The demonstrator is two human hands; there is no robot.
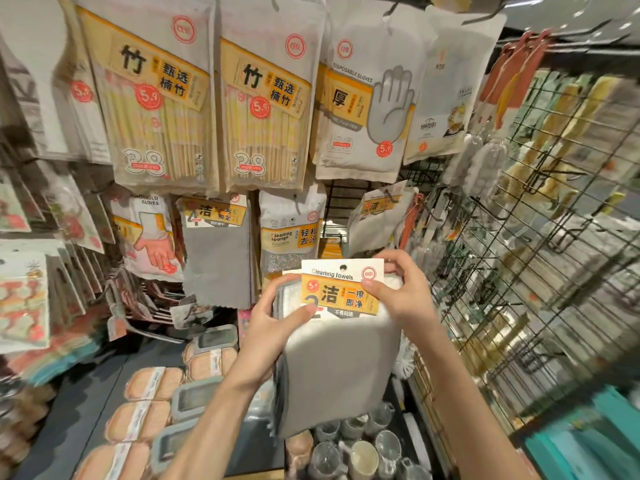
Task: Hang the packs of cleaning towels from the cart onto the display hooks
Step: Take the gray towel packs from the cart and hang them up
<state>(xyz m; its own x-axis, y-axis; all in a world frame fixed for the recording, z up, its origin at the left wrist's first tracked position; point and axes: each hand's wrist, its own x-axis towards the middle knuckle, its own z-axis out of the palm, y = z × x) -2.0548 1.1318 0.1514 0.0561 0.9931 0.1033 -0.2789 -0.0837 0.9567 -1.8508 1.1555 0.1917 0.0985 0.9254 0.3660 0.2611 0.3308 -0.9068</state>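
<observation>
The wire grid wall (540,237) closes the side from 1 to 4 o'clock, and hanging packs fill 9 to 12; a dark open gap (341,206) in the display sits just above the hands. The left hand (273,323) grasps the stack of towel packs (339,368) at its left edge, thumb pressed on the header card (341,289). The right hand (403,289) pinches the card's upper right corner. The stack is in the centre, held in the air, upright. The card reads "Cleaning towels" and "5.9". At 12 o'clock a glove pack (363,109) reads "DISPOSABLE GLOVES"; nearer, a sponge pack (292,230) reads "Cleaning sponge".
</observation>
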